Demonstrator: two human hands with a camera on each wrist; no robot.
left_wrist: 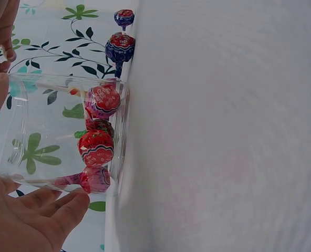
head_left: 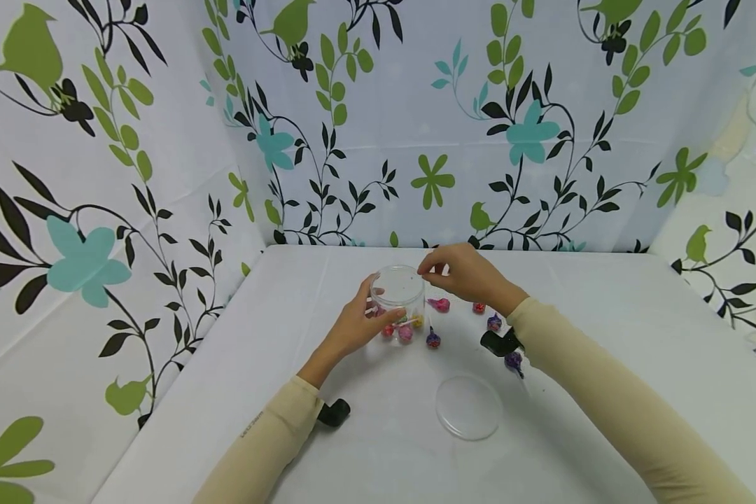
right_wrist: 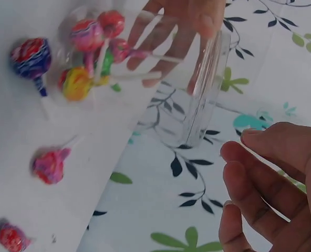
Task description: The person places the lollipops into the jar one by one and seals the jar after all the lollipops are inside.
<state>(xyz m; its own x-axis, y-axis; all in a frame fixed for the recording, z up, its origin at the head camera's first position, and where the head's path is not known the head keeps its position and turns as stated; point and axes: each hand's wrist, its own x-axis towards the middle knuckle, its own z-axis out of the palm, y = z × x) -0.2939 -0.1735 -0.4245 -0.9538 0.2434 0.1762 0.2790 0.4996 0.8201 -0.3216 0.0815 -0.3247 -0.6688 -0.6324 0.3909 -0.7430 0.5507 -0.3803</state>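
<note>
A clear plastic jar point(head_left: 407, 297) stands on the white table, its open mouth upward. My left hand point(head_left: 354, 323) grips it round the side, thumb in front and fingers behind. Several wrapped lollipops lie at the bottom of the jar, among them a red lollipop point(left_wrist: 96, 148), a pink lollipop point(left_wrist: 103, 101) and a yellow lollipop point(right_wrist: 75, 84). By the jar's rim on the right is my right hand point(head_left: 463, 274). Its fingers point(right_wrist: 247, 186) are loosely bent, with the thumb near the index fingertip and nothing between them.
Beside the jar's base lies a blue lollipop point(head_left: 433, 339), with a pink lollipop point(head_left: 439, 305) behind it. Farther right are a red lollipop point(head_left: 479, 308), another blue lollipop point(head_left: 494, 323) and a purple lollipop point(head_left: 513, 362). A clear round lid point(head_left: 469, 408) rests flat nearer me.
</note>
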